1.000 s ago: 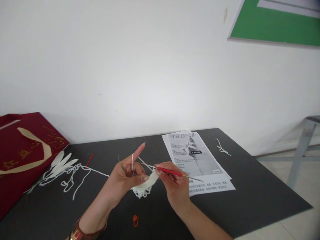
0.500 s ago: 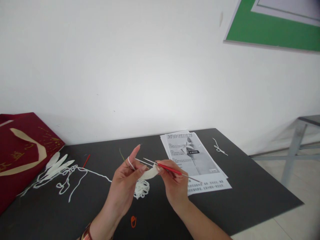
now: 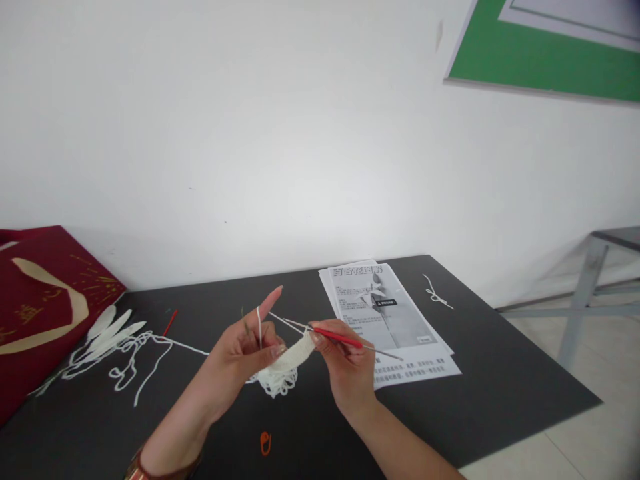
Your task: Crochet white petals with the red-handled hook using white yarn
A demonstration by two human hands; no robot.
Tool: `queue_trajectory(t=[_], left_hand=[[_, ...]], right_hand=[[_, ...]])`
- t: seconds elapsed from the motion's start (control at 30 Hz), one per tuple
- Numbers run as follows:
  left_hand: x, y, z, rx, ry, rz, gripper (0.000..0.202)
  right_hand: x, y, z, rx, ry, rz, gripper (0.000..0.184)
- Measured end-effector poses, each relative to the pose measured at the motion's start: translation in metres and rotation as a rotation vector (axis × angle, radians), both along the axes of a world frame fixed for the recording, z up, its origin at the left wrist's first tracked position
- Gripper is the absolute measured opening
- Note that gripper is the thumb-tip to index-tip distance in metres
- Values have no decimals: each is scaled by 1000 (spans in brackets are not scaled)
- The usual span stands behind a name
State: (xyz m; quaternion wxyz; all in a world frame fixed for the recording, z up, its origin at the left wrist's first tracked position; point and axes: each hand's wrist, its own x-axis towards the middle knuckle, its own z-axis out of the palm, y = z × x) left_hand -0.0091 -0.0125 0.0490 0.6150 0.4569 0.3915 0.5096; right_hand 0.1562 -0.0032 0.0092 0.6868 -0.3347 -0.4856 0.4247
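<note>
My left hand pinches the end of a white crocheted piece, its index finger raised with a strand of white yarn looped round it. My right hand grips a crochet hook by its red handle, and its fingertips touch the other end of the piece. From the raised finger the yarn runs to the hook's metal shaft, near the work. Below and behind the piece lies a loose bundle of white yarn. A thin dark strand sticks up by my left hand.
Printed sheets lie at the right on the black table. Toward the front is an orange stitch marker. White petal-shaped pieces, tangled yarn and a red stick lie beside a dark red bag. A yarn scrap is at far right.
My left hand has drawn slightly left, away from the right hand, so more of the crocheted piece shows. The yarn at the raised finger has shifted. My right hand stays nearly in place.
</note>
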Motion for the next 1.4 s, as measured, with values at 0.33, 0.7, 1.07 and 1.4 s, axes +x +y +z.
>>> queue_trajectory(t=[0.33,0.7,1.07,1.4], left_hand=[[41,-12,-11,53,-235,116,96],[40,-14,-11,72,-219,252,93],[36,-10,-6,23,-229,201,106],[31,-6,-8,50,-146,349,106]], right_hand=[[3,-4,3,131,-119,-50,23],[-3,-9,-5,130,-180,71,19],[-2,-2,-6,-105,52,252,11],[2,0,-8,-169,75,247,8]])
